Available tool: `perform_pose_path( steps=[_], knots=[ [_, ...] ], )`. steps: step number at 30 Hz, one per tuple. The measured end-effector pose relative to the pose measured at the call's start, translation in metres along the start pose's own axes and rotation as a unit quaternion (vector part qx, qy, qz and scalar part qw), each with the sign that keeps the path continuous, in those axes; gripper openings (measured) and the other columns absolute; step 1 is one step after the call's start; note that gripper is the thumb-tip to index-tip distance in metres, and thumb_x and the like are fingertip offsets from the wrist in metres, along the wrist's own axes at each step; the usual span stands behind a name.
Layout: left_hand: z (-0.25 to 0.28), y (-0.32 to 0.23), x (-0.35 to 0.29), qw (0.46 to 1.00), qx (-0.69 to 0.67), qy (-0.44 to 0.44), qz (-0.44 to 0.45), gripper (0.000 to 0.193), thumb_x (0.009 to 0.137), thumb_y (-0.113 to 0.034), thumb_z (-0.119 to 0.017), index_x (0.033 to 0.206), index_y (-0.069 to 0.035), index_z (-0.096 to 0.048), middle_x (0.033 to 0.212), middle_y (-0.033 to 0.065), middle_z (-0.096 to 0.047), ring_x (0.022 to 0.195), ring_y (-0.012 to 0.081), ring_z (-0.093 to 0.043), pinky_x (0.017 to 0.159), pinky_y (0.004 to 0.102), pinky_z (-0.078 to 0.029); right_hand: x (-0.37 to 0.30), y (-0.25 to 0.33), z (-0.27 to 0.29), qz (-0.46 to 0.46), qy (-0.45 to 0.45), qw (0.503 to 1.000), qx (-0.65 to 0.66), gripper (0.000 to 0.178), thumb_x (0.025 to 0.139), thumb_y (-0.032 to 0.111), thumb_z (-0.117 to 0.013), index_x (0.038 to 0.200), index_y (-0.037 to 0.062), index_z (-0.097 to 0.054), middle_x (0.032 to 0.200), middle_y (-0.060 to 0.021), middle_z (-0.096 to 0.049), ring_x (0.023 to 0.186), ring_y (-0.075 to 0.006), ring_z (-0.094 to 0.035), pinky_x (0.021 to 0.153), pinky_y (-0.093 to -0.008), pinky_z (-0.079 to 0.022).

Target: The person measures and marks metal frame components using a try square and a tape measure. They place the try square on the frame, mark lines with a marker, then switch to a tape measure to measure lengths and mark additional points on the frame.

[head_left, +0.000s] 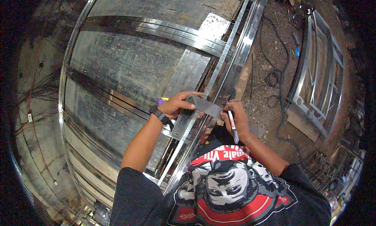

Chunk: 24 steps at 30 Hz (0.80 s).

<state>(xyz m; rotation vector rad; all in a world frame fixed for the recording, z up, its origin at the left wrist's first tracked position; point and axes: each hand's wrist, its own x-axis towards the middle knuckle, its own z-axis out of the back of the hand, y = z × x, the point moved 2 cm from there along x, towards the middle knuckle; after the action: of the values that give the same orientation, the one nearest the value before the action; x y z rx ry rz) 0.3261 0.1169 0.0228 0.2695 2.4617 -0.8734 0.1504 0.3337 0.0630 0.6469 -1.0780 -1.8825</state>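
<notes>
My left hand (181,104) grips a flat grey metal plate (208,107), its thumb pressed on the near end and fingers reaching round the far side. The plate lies across a narrow shiny metal strip (184,145) at the right side of a large metal frame (147,26). Beside the plate's right end, my right hand (238,115) is closed round a white marker pen (232,124) with a dark end pointing back toward me. Under my left hand sits a dark grey metal bar (181,125). A purple and yellow object (161,101) shows behind my left wrist.
Scratched dark panels (125,65) fill the space between the frame's crossbars. A bright metal sheet piece (214,27) rests near the far right corner. On the ground to the right are a black cable (282,69) and another metal frame (319,73).
</notes>
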Motion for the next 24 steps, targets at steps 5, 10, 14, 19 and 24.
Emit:
perform_pose_path(
  steps=[5, 10, 14, 19, 24],
  knots=[
    [0.001, -0.001, -0.007, 0.999, 0.036, 0.012, -0.014, 0.082, 0.079, -0.011, -0.084, 0.152, -0.001, -0.047, 0.130, 0.0147, -0.068, 0.109, 0.0311, -0.074, 0.101, 0.0415, -0.057, -0.004, -0.002, -0.001, 0.025, 0.021, 0.999, -0.017, 0.029, 0.086, 0.006, -0.076, 0.108, 0.0075, -0.056, 0.108, -0.0192, -0.057, 0.097, -0.0401, -0.063, 0.079, -0.0450, -0.055],
    [-0.012, -0.003, -0.013, 1.000, -0.017, 0.016, 0.012, 0.076, 0.080, -0.011, -0.084, 0.147, 0.001, -0.052, 0.130, 0.0147, -0.069, 0.107, 0.0284, -0.074, 0.099, 0.0397, -0.058, -0.011, -0.006, -0.004, 0.055, 0.016, 0.998, -0.023, 0.029, 0.087, 0.007, -0.076, 0.109, 0.0067, -0.057, 0.108, -0.0197, -0.057, 0.098, -0.0413, -0.063, 0.080, -0.0459, -0.055],
    [0.007, 0.012, -0.014, 1.000, -0.013, 0.000, 0.028, 0.072, 0.080, -0.009, -0.084, 0.144, 0.003, -0.054, 0.125, 0.0149, -0.072, 0.106, 0.0269, -0.074, 0.099, 0.0398, -0.058, -0.012, -0.003, -0.004, 0.039, 0.025, 0.999, -0.022, 0.030, 0.087, 0.007, -0.075, 0.110, 0.0063, -0.057, 0.108, -0.0195, -0.057, 0.100, -0.0419, -0.064, 0.082, -0.0467, -0.055],
    [0.004, 0.012, -0.018, 0.999, -0.031, 0.002, 0.040, 0.065, 0.083, -0.008, -0.082, 0.141, 0.002, -0.056, 0.123, 0.0136, -0.073, 0.107, 0.0243, -0.073, 0.099, 0.0383, -0.057, -0.013, 0.003, -0.003, 0.026, 0.033, 0.999, -0.017, 0.030, 0.088, 0.005, -0.074, 0.112, 0.0064, -0.057, 0.109, -0.0194, -0.058, 0.102, -0.0424, -0.065, 0.083, -0.0480, -0.056],
    [0.000, 0.016, -0.019, 0.999, -0.037, -0.016, 0.031, 0.060, 0.086, -0.011, -0.081, 0.140, 0.002, -0.056, 0.118, 0.0150, -0.073, 0.103, 0.0259, -0.074, 0.095, 0.0412, -0.060, -0.016, 0.005, -0.005, 0.042, 0.026, 0.999, -0.019, 0.030, 0.087, 0.004, -0.075, 0.112, 0.0067, -0.057, 0.110, -0.0197, -0.057, 0.102, -0.0428, -0.064, 0.083, -0.0478, -0.056]
  ],
)
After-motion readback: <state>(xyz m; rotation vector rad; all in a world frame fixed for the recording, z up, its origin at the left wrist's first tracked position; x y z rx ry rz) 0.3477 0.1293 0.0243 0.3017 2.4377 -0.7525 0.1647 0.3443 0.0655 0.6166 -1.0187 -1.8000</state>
